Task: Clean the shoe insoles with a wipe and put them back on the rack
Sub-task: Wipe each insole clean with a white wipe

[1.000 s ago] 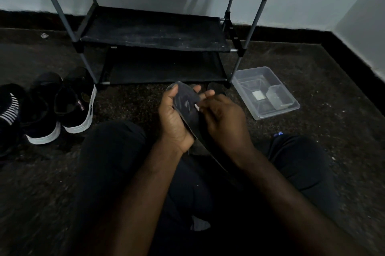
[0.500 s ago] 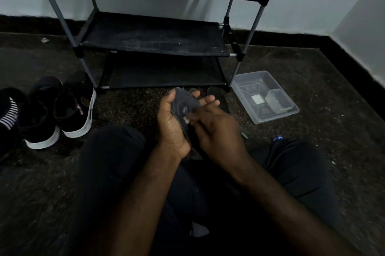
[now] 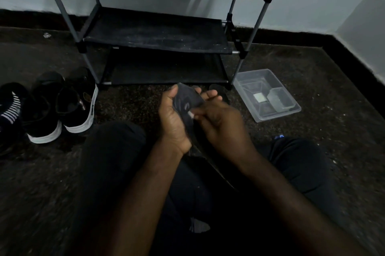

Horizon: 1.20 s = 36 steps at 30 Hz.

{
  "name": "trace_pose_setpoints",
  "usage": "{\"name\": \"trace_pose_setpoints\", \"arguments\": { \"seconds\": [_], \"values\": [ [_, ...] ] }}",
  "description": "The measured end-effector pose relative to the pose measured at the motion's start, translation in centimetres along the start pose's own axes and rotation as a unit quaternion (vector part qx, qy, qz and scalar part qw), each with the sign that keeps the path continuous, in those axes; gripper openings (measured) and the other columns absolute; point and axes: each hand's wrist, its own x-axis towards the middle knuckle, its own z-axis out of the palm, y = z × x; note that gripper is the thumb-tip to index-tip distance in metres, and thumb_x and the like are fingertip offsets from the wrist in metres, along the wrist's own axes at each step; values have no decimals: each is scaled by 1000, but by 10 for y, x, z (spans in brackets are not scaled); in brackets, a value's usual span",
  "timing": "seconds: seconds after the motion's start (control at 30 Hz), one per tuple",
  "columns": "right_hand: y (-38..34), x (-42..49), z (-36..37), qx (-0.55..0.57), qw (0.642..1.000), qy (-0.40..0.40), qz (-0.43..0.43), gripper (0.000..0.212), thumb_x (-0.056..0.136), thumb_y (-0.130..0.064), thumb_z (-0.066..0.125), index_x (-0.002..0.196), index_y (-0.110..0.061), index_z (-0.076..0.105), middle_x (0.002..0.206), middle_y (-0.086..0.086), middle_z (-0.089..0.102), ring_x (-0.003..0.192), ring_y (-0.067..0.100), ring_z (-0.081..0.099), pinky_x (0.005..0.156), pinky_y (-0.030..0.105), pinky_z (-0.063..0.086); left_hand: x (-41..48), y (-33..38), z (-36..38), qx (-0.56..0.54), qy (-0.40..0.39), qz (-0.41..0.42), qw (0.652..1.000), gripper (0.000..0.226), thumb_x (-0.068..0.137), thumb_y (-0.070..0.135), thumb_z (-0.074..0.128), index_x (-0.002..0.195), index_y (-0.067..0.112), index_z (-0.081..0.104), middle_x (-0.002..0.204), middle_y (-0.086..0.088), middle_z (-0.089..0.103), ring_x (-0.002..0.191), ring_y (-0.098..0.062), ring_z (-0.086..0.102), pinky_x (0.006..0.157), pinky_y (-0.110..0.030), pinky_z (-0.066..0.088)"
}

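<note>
Still mid-wipe, w/ little changed over the last half sec. Both hands are close together over the lap, clamped on the same piece. The left hand point(image 3: 174, 118) grips the upper end of the dark insole point(image 3: 187, 98), thumb on the near face and fingers curled round the back, tips showing at its 3 o'clock edge. The right hand point(image 3: 221, 125) pinches a small white wipe point(image 3: 190, 114) and presses it on the insole's face. Only a sliver of the wipe shows between the fingertips.

Vs 1 s ago, the wipe sits lower on the insole, nearer the person, i.e. it has slid toward 6 o'clock. Vs half a sec ago it's approx. the same spot. The left hand's grip looks unchanged. The insole's lower end runs under the right hand toward the legs and is lost in the dark there.

Nothing else has shifted. The rack point(image 3: 158, 32) stands at 12 o'clock against the wall. A pair of black shoes point(image 3: 62, 107) w/ white soles sits on the floor point(image 3: 333, 110) at 9 o'clock, a striped shoe point(image 3: 10, 107) just beyond them. A clear plastic container point(image 3: 258, 119) lies on the floor at 2 o'clock, near the rack's front leg.
</note>
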Motion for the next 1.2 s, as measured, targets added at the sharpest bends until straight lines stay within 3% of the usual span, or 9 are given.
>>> {"name": "trace_pose_setpoints", "arguments": {
  "seconds": [0.1,0.2,0.27,0.47,0.63,0.8,0.97,1.13,1.2],
  "values": [
    [12,7,-1,-60,994,62,64,16,87,-11,67,99,-16,77,97,2,69,89,17,65,79,40,53,2,-3,-1,18,6,4,1000,51,82,51,44,94,3,56,105,-26,65,95,-33,65,87,-41,56],
    [-7,-4,8,-1,1000,3,18,19,85,-5,65,99,-11,76,101,3,69,91,16,66,80,38,55,1,-3,-3,11,5,3,1000,50,81,51,48,93,4,58,112,-27,64,111,-38,61,105,-51,43],
    [-13,-9,7,57,997,-42,-15,20,85,-3,66,101,-9,76,103,2,69,95,12,66,85,32,55,2,-1,-4,-11,9,3,1000,49,80,51,48,92,5,60,112,-26,64,114,-39,60,108,-55,39],
    [10,3,0,-43,996,51,63,17,85,-8,67,97,-14,76,97,3,69,89,19,66,78,41,55,2,-3,-2,24,-12,-5,1000,49,81,53,44,91,6,54,110,-26,63,99,-34,64,92,-43,51],
    [-12,-11,-1,67,996,-62,-3,18,87,-4,67,99,-13,76,93,0,68,87,6,65,79,23,53,3,-1,-6,-10,-10,-1,1000,50,81,52,46,93,5,57,111,-27,64,114,-40,61,107,-54,41],
    [14,6,-2,-23,993,62,96,14,86,-10,69,96,-16,77,96,0,70,91,12,65,83,37,53,5,-6,-5,34,-19,-1,999,50,77,54,51,90,5,56,110,-26,65,101,-35,62,95,-45,50],
    [-14,-10,4,50,997,-50,16,17,86,-5,68,99,-12,76,97,0,70,90,4,64,82,13,48,4,-2,-8,5,3,-5,1000,51,84,54,42,91,6,57,115,-27,63,118,-38,60,106,-51,42],
    [9,6,-1,0,995,52,86,12,86,-10,69,94,-13,77,96,4,71,90,16,67,83,42,54,5,-4,-3,8,-27,-6,1000,49,81,53,43,89,6,53,109,-27,62,100,-34,64,93,-43,51],
    [4,5,0,-13,996,40,75,14,84,-6,68,93,-13,77,94,5,70,89,18,66,80,42,54,5,-4,-4,10,-25,-10,1000,49,82,53,42,90,6,52,109,-26,63,102,-35,63,96,-44,50]
  ]
}}
